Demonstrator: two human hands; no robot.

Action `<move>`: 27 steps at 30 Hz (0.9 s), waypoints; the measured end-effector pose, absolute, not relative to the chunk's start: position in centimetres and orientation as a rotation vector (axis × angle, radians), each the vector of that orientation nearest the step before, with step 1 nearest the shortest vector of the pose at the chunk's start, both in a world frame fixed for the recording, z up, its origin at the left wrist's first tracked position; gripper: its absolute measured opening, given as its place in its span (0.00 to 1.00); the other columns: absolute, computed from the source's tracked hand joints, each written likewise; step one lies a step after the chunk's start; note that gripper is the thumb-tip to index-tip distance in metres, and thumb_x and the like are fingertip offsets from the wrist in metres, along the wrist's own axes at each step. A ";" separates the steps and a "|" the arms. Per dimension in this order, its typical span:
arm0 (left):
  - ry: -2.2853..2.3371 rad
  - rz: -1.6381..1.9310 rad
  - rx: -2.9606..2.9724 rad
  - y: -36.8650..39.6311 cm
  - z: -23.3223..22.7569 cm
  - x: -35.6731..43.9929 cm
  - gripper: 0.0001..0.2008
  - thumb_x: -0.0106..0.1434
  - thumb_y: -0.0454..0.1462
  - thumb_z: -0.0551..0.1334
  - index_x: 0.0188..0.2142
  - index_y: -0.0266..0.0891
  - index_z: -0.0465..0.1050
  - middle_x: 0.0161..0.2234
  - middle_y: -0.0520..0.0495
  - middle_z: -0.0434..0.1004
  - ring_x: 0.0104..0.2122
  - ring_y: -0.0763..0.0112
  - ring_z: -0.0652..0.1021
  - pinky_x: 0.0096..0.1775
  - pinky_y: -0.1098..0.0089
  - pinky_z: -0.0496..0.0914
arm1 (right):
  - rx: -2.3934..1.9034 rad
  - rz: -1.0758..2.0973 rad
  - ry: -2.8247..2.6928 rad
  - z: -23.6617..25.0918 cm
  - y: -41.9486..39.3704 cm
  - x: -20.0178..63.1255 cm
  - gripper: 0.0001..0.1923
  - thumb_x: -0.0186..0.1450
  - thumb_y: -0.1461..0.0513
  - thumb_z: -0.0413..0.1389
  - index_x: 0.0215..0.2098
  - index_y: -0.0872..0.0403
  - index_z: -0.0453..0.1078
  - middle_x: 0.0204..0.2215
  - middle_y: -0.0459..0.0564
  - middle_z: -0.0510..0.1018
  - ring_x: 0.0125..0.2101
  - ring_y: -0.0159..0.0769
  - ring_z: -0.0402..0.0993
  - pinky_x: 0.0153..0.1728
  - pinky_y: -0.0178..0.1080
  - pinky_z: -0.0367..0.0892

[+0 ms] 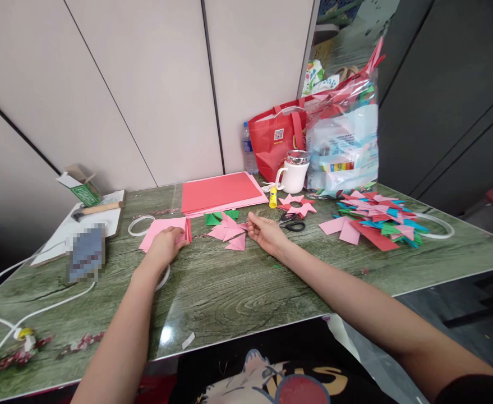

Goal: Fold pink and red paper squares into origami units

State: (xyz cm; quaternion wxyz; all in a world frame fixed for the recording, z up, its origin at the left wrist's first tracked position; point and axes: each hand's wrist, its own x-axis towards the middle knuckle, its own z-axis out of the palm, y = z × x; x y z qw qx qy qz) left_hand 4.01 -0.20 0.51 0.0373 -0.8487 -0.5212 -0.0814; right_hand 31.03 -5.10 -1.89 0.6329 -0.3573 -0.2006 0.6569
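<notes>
My left hand (167, 245) rests on the table with its fingers on a folded pink paper sheet (162, 227), near the sheet's red folded edge. My right hand (267, 233) lies palm-up and loosely open just right of a small pile of folded pink paper triangles (229, 233), its fingertips close to them. Green folded pieces (219, 216) sit just behind that pile. A stack of red and pink paper sheets (219, 192) lies farther back.
Black-handled scissors (292, 223), a yellow glue stick (272, 197), pink paper stars (299, 206), a white mug (293, 174) and a heap of coloured folded pieces (376, 219) lie right. A red bag (273, 140), plastic bag (342, 140), tape rings and white cable are around.
</notes>
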 end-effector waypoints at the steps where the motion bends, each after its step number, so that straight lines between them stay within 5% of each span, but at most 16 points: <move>1: -1.600 -0.240 -2.610 -0.3 0.5 4.1 0.18 0.56 0.44 0.54 0.41 0.37 0.70 0.40 0.38 0.73 0.39 0.57 0.73 0.39 0.65 0.65 | -0.814 1.504 -0.456 -1.9 -5.1 31.0 0.12 0.48 0.61 0.64 0.20 0.58 0.65 0.15 0.41 0.67 0.17 0.20 0.62 0.18 0.24 0.61; 8: -1.680 -0.403 -2.720 0.1 0.6 3.2 0.24 0.49 0.45 0.61 0.46 0.39 0.69 0.45 0.40 0.72 0.46 0.57 0.71 0.47 0.63 0.62 | -0.820 1.514 -0.434 -1.8 -5.0 31.1 0.11 0.50 0.61 0.63 0.21 0.58 0.65 0.16 0.41 0.67 0.17 0.20 0.62 0.17 0.25 0.61; 15: -1.966 -0.521 -2.637 -0.6 2.0 2.8 0.34 0.41 0.43 0.67 0.49 0.37 0.66 0.48 0.40 0.71 0.45 0.55 0.71 0.44 0.63 0.65 | -0.812 1.526 -0.437 -1.7 -5.0 31.2 0.11 0.50 0.61 0.63 0.21 0.58 0.65 0.16 0.41 0.67 0.16 0.20 0.62 0.17 0.24 0.61; 27: -2.089 -0.490 -2.565 0.4 1.8 1.2 0.19 0.43 0.40 0.65 0.36 0.34 0.74 0.35 0.40 0.78 0.36 0.59 0.76 0.40 0.65 0.67 | -0.827 1.510 -0.525 -1.7 -5.2 31.0 0.16 0.46 0.57 0.65 0.22 0.58 0.66 0.14 0.38 0.62 0.13 0.17 0.54 0.12 0.23 0.51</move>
